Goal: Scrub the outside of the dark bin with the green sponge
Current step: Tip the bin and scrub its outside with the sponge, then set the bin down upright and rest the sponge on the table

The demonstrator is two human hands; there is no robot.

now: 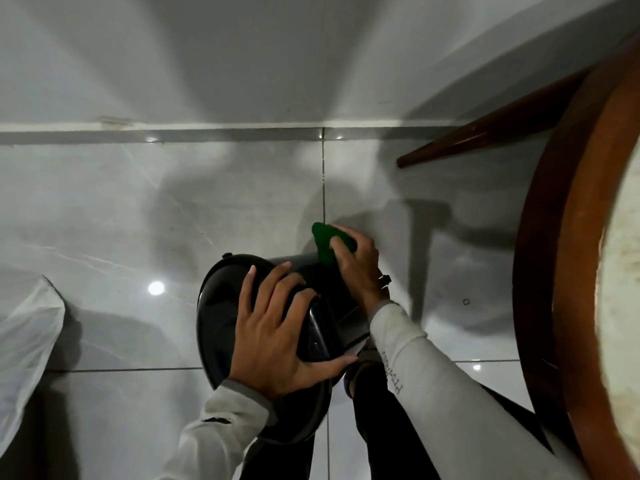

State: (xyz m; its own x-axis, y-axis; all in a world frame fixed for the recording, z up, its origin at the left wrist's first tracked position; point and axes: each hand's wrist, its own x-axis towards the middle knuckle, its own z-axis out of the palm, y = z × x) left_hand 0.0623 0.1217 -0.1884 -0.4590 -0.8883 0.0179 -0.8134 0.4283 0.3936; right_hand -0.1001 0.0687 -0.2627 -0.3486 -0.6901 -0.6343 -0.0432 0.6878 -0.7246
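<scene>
While the left hand [273, 344] lies spread on the glossy dark bin [221, 306], the right hand [356, 261] grips the green sponge [323, 240].

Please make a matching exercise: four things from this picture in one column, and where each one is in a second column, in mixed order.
Things:
1. green sponge
2. left hand
3. white plastic bag
4. wooden table

Places:
A. right edge of the view
B. floor at the far left
C. spread flat on the dark bin
D. gripped in the right hand

Pairs: 1-D, 2-C, 3-B, 4-A
</scene>
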